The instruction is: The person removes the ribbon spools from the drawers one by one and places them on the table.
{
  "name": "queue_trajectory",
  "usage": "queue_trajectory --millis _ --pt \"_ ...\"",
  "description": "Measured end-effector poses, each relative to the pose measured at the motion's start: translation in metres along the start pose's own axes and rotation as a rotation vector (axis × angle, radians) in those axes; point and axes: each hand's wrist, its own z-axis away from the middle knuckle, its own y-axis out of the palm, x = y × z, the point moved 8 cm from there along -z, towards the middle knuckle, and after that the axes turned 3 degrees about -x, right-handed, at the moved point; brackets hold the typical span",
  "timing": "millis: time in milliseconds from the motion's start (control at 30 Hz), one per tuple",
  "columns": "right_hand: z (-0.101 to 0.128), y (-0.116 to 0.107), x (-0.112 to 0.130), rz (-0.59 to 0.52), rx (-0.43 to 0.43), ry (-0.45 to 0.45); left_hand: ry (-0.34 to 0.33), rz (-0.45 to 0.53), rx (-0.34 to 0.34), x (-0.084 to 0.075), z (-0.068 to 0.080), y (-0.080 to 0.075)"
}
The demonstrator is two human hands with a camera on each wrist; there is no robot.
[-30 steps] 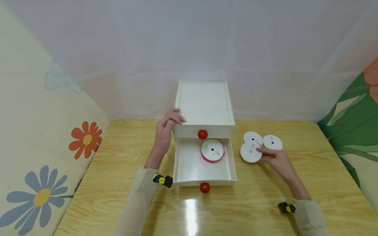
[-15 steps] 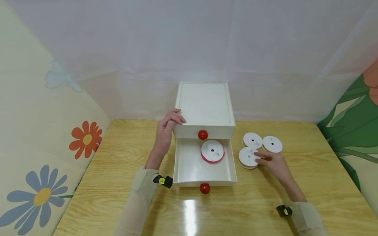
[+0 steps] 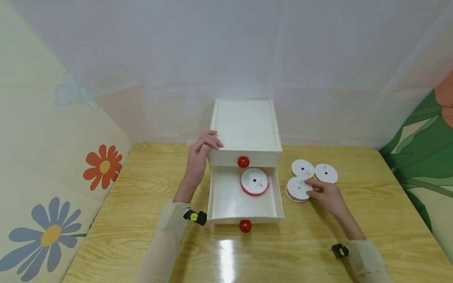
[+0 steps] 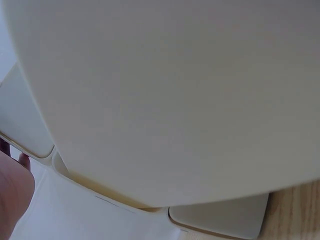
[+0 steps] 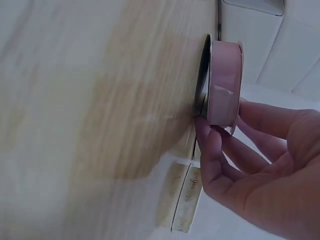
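A ribbon spool with white sides is pinched at its right edge by my right hand. Pale pink ribbon shows between its flanges in the right wrist view, where the spool sits tilted at the tabletop. My left hand rests on the left front edge of a white drawer cabinet, fingers over its top. The pulled-out lower drawer contains a spool with bright pink ribbon. The left wrist view shows mostly a drawer's pale side and little of the hand.
Two more white spools lie just behind the pinched one: a left spool and a right spool. The cabinet's upper drawer is closed, with a red knob. Another red knob projects from the lower drawer's front. Wooden tabletop surrounds everything.
My right hand has shifted the pale pink spool slightly left and toward me, away from the two behind it. During the last half second it hardly moves. The left hand stays in place.
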Motion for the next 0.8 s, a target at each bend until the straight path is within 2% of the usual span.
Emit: queue_trajectory --millis 267,367,467,600,800 --pt "-0.003 0.002 0.008 0.072 0.031 -0.034 0.002 0.005 0.006 -0.001 0.0 0.001" --pt "-0.002 0.001 0.022 0.125 0.045 -0.057 0.003 0.003 0.007 0.0 0.0 0.0" --pt "0.0 0.0 0.047 0.156 0.042 -0.106 -0.001 0.01 0.005 0.0 0.0 0.0" --pt "0.006 0.002 0.089 0.125 0.018 -0.215 -0.005 0.011 0.0 0.0 0.001 -0.001" --pt "0.022 0.004 0.151 0.087 -0.116 -0.447 -0.027 0.003 0.002 0.002 0.0 -0.001"
